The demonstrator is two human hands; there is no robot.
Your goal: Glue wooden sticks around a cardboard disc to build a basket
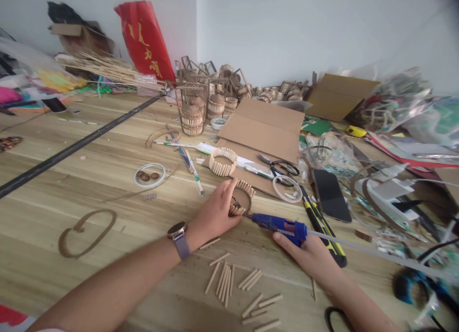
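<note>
My left hand [217, 207] is closed around the left side of a small round basket ring [247, 194] edged with short wooden sticks. In my right hand [315, 255] is a blue hot glue gun [279, 226], its nozzle pointing left at the ring's lower right edge. Whether the nozzle touches the ring I cannot tell. Just behind stands a second, paler stick ring [223, 161]. Several loose wooden sticks [224, 282] lie on the table in front of my hands.
A yellow-black utility knife [324, 226], a phone [332, 194] and black scissors [281, 168] lie to the right. Folded cardboard [265, 126] and finished stick baskets [191, 119] stand behind. At left are a brown strip coil [88, 234] and a white ring [149, 176] around brown beads.
</note>
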